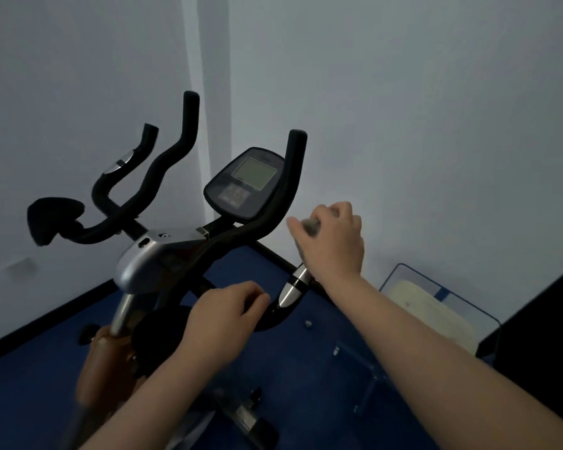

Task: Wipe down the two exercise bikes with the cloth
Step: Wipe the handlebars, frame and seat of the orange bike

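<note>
Two bare hands reach forward over a black-and-silver exercise bike (150,254) that stands on a dark blue floor (30,401) in the corner of a pale grey-white walled room. Curled into a fist, the right hand (330,241) grips a small crumpled grey cloth (311,226), of which only a blurred wad shows between the fingers; hand and cloth are raised just to the right of the bike's black padded right handlebar (290,177) and above the silver pulse-sensor grip (294,285), and I cannot tell whether the cloth touches any part of the bike. Lower and nearer the camera, the left hand (221,323) has its fingers loosely curled, its fingertips at the black bar just left of that silver grip; whether they close round the bar or merely rest against it is not clear. Between the handlebars sits the dark oval console with a pale green square screen (246,185), tilted toward the viewer. To the left rise more curved black handlebars (163,164) and a black pad (54,219), too tangled to say whether they belong to this bike or to another. An orange-brown frame cover (104,358) shows under the left forearm. At the right, against the wall, stands a clear plastic box holding something cream-coloured (436,310), beside a black object (546,345) at the frame's edge
</note>
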`<action>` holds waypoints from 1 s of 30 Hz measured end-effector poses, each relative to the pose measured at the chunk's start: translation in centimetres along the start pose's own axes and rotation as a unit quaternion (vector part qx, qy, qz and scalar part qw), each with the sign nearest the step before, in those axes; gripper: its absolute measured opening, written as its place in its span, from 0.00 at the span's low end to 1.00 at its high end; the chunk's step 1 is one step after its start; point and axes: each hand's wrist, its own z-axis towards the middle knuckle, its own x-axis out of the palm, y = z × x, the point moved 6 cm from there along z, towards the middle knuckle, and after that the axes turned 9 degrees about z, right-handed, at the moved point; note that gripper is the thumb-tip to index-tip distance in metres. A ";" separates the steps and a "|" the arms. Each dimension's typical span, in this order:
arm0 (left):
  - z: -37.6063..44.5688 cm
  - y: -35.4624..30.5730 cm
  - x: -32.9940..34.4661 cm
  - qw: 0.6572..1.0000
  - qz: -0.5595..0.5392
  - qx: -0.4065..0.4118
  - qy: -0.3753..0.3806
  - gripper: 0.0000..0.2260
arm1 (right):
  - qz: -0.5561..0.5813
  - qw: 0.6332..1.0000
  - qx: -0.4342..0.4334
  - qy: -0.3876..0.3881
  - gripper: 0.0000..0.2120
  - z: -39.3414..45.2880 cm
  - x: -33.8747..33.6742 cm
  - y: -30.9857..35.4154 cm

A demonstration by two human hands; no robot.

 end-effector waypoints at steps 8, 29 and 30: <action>-0.3 0.0 0.1 1.000 0.006 -0.005 0.009 0.08 | 0.036 0.967 -0.120 0.221 0.18 4.6 -1.1 -0.8; -0.4 -0.1 0.0 1.000 0.005 -0.025 0.005 0.09 | 0.172 0.974 -0.117 -0.087 0.12 0.7 -0.7 -0.8; -0.3 0.0 0.0 1.000 0.002 -0.025 0.005 0.09 | 0.125 0.976 -0.174 -0.031 0.13 1.6 -0.7 0.0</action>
